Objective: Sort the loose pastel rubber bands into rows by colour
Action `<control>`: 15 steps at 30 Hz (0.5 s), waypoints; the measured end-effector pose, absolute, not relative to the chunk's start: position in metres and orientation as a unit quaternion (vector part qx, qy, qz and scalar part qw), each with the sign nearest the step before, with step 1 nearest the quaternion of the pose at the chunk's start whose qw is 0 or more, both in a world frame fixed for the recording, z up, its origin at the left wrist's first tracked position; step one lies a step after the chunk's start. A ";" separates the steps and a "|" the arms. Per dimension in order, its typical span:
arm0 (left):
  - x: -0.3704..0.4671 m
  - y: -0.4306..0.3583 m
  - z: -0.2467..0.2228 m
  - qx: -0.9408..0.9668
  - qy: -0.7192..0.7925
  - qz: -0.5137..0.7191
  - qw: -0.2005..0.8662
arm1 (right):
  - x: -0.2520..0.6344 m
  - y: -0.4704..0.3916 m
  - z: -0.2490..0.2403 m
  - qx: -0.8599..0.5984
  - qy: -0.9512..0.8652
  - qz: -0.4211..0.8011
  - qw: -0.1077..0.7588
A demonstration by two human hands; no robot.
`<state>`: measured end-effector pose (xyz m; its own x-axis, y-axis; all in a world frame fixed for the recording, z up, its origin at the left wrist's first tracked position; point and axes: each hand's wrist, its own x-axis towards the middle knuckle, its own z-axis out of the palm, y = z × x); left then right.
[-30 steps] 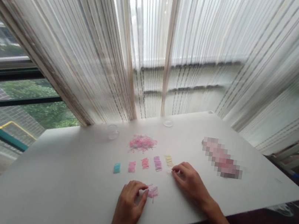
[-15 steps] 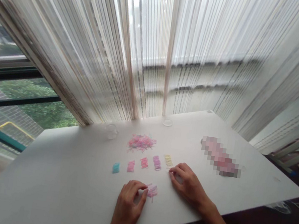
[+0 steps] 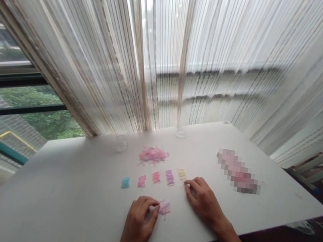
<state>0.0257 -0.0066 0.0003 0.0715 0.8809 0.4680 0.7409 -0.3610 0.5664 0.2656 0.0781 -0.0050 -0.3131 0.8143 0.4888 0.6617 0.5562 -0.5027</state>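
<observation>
At the left edge, window: dark-green frame, glass pane, leafy foliage and paving beyond (image 3: 30, 105).
Curtain: sheer, striped, hanging in long folds behind the counter (image 3: 72, 188); counter top white, smooth, matt.
Clear container: round, transparent, near the far edge (image 3: 120, 143); contents, if any, cannot be made out.
Turquoise bundle: short strands lying side by side, compact block, leftmost of a slanting row of five (image 3: 125, 182).
Pink bundle: next along, ends slightly ragged (image 3: 142, 181).
Left hand: resting on the counter, thumb and forefinger nearly meeting at the edge of the loose pile (image 3: 139, 217) (image 3: 164, 207); cannot tell whether this grip has a strand.
Mixed heap: tangled, thin, mostly pink, flecks of other colours, stray ends poking out, beyond the row (image 3: 154, 155).
Coral bundle: middle of row, small rectangle (image 3: 156, 177).
Loose pile: pink and lilac strands, crisscrossed, near side of row.
Purple bundle: longer, striped look (image 3: 169, 177).
Clear disc: shallow, round, far edge (image 3: 181, 133).
Yellow bundle: pale, right end of row (image 3: 181, 174).
Right hand: fingertips drawn together at the yellow bundle's near end (image 3: 202, 196); cannot tell whether the grip pinches a strand.
Pixelated object: elongated, pinkish, detail masked (image 3: 236, 170).
</observation>
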 end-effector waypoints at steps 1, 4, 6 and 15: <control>0.025 -0.006 0.000 0.724 0.562 0.392 0.080 | 0.266 0.078 -0.004 -0.456 -0.805 0.105 0.365; 0.025 -0.005 -0.003 0.713 0.581 0.389 0.050 | 0.268 0.077 -0.002 -0.441 -0.806 0.108 0.379; 0.025 -0.004 -0.004 0.715 0.589 0.374 0.041 | 0.266 0.073 0.000 -0.428 -0.805 0.121 0.392; 0.027 -0.009 0.001 0.749 0.573 0.328 0.057 | 0.236 0.048 0.008 -0.362 -0.843 0.222 0.329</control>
<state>0.0266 -0.0088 0.0010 0.1296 0.8955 0.4258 0.8207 -0.3378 0.4608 0.2356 0.0484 0.0077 -0.5216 0.7567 0.3940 0.4646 0.6393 -0.6128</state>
